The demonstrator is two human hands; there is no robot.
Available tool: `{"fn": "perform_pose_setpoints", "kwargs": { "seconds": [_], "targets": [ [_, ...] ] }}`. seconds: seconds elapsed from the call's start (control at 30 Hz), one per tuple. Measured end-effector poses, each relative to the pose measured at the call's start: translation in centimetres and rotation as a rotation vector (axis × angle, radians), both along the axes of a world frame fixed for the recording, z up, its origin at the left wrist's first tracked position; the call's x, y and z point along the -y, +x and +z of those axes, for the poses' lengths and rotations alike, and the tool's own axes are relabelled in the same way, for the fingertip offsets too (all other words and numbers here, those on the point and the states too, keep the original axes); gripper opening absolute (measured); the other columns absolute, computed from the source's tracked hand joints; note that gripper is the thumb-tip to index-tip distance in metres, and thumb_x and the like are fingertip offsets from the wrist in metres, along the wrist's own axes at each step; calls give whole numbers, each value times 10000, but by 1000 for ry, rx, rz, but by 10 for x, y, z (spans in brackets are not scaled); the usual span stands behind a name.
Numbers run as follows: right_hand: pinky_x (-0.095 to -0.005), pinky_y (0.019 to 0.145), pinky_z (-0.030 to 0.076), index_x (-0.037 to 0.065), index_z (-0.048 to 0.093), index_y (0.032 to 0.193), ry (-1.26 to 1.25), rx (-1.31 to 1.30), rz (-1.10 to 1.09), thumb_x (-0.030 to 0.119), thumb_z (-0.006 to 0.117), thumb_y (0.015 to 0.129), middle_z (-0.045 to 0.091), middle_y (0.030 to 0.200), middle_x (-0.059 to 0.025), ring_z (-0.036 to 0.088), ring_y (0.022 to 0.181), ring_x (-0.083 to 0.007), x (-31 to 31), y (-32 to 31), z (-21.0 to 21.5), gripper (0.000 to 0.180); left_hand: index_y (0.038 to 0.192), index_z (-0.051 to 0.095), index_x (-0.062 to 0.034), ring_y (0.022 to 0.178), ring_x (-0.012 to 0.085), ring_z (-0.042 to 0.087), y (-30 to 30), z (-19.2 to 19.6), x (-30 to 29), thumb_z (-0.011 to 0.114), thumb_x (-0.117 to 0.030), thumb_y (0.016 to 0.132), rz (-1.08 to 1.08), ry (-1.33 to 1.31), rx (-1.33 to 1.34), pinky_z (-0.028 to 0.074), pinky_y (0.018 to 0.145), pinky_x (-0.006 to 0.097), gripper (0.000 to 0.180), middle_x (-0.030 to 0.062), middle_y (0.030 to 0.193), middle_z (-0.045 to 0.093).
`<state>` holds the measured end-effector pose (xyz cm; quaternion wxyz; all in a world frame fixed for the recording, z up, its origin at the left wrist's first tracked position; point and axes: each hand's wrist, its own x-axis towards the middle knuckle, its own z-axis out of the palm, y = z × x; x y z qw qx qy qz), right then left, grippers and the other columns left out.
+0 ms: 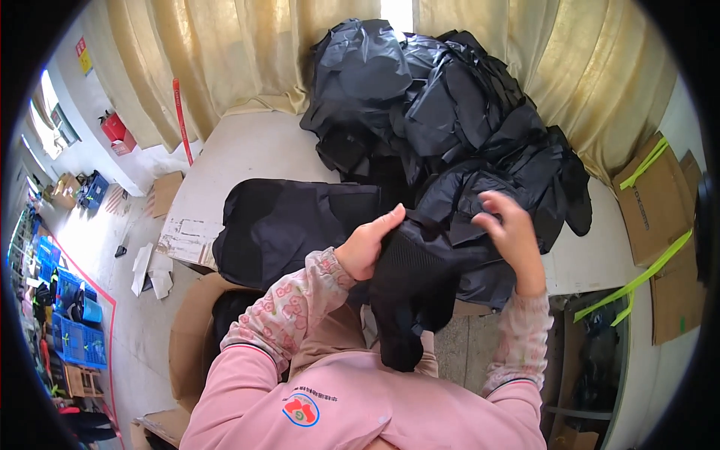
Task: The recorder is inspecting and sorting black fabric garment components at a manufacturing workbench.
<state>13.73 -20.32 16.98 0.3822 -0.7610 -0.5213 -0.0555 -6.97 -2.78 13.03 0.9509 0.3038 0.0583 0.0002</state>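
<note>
My left hand [367,244] grips the edge of a black fabric piece [411,274], thumb on top, its other fingers hidden behind the cloth. The piece has a ribbed patch and hangs over the table's front edge into my lap. Above its right side is my right hand [514,234], fingers curved and apart from the thumb, with nothing seen between them. To the left, a dark padded fabric piece [300,225] lies flat on the table. A big heap of similar black pieces [450,97], some shiny, rises at the back and right.
The white table [255,146] stands against beige curtains [225,52]. An open cardboard box [196,319] with dark contents sits below its front left. Flattened cardboard [649,217] with yellow-green straps leans at the right. Blue crates [79,337] line the floor at far left.
</note>
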Motion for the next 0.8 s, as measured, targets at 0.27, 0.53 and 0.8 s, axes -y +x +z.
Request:
{"fn": "perform_pose_setpoints", "kwargs": {
  "seconds": [0.27, 0.53, 0.8],
  "targets": [
    [-365, 823, 499, 22, 603, 1082, 251, 180, 265, 101, 750, 764, 607, 946, -153, 602, 903, -331, -19, -111, 9, 359, 949, 654, -65, 757, 137, 640, 4, 16, 12, 502, -434, 972, 250, 41, 26, 520, 704, 264, 400, 39, 878, 674],
    [-353, 510, 434, 36, 646, 982, 120, 184, 195, 130, 710, 811, 572, 719, -124, 573, 567, -290, -13, -86, 22, 205, 878, 657, -47, 716, 81, 616, -23, 13, -36, 540, -327, 975, 414, 330, -11, 498, 691, 241, 318, 22, 838, 679],
    [-354, 606, 476, 12, 641, 903, -35, 215, 247, 193, 762, 758, 656, 786, -155, 635, 677, -335, -3, -97, 52, 262, 1398, 357, -62, 979, 90, 512, -46, 22, -37, 692, -188, 862, 307, 633, 237, 443, 862, 299, 645, 1, 1020, 559]
  ]
}}
